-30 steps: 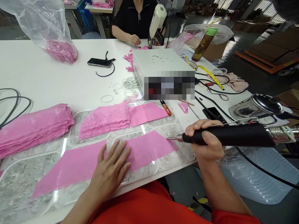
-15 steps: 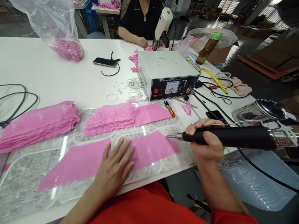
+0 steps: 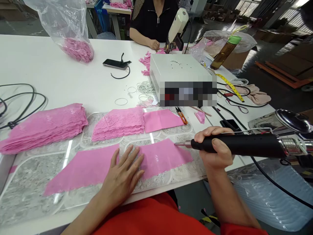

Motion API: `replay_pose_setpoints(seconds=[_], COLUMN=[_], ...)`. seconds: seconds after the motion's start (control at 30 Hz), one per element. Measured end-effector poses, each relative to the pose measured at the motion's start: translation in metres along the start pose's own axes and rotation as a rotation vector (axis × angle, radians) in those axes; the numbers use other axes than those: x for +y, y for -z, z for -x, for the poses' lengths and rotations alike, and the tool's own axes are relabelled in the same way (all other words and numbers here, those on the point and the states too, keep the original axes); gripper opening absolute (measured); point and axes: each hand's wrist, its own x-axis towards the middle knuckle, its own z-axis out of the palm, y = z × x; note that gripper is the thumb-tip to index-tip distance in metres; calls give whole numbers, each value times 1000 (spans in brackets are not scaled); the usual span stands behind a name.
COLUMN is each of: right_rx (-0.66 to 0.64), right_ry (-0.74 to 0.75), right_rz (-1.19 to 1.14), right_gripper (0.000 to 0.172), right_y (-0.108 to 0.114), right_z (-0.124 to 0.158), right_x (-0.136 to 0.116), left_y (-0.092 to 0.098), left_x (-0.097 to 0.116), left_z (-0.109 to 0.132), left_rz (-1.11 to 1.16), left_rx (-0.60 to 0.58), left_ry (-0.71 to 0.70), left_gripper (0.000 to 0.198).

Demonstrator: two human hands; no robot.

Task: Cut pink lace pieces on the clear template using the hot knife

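My left hand (image 3: 124,171) lies flat with fingers spread over the middle of the pink fabric, one part (image 3: 85,168) showing to its left and another (image 3: 163,156) to its right. In my right hand (image 3: 216,148) is a black handheld tool (image 3: 251,144), fingers wrapped round its front end. The tool's metal tip points left, at the upper right edge of the fabric; whether it touches is unclear. Behind the fabric lie a stack of pink lace pieces (image 3: 119,124) and a smooth pink piece (image 3: 162,120). A larger pink stack (image 3: 46,127) sits at the left.
Orange-handled snips (image 3: 181,116) lie near a grey-white box (image 3: 181,68) with a partly blurred front. Cables run right, past a metal pot (image 3: 288,120). A phone (image 3: 116,63), a plastic bag (image 3: 66,32) and a bottle (image 3: 226,52) stand farther back. A person in black sits across the table.
The view has shifted slightly, so the table things appear farther right. My left hand stays flat on the fabric, and my right hand still holds the tool with its tip near the fabric's edge.
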Motion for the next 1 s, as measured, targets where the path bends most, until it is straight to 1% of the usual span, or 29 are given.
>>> replay_pose_setpoints(seconds=[0.2,0.33,0.5,0.6,0.77,0.87,1.0], right_rx=[1,21,4,2,21,2,-27], right_ry=[-11,-4,-55,-81,-101,-95,-67], right_rz=[19,-18,-25,-22,-11,-2,5], right_gripper=[12,14,14,15,16,17,13], right_y=[-3,-15,-31,-37,-40,-40,-38], right_z=[-1,0,7,10,10,10,8], right_x=[-3,-3,4,9,12,12,14], left_y=[0,1,3,4,4,5,4], left_x=[1,1,3,3,5,6,6], left_z=[1,3,3,3,3,3,3], left_rz=[-19,-20,-8,0,13,25,19], left_rx=[-6,1,-38,-48,-30,-21,-9], left_ry=[2,-7,3,7,16,25,26], left_gripper=[34,33,32,32,31,31,31])
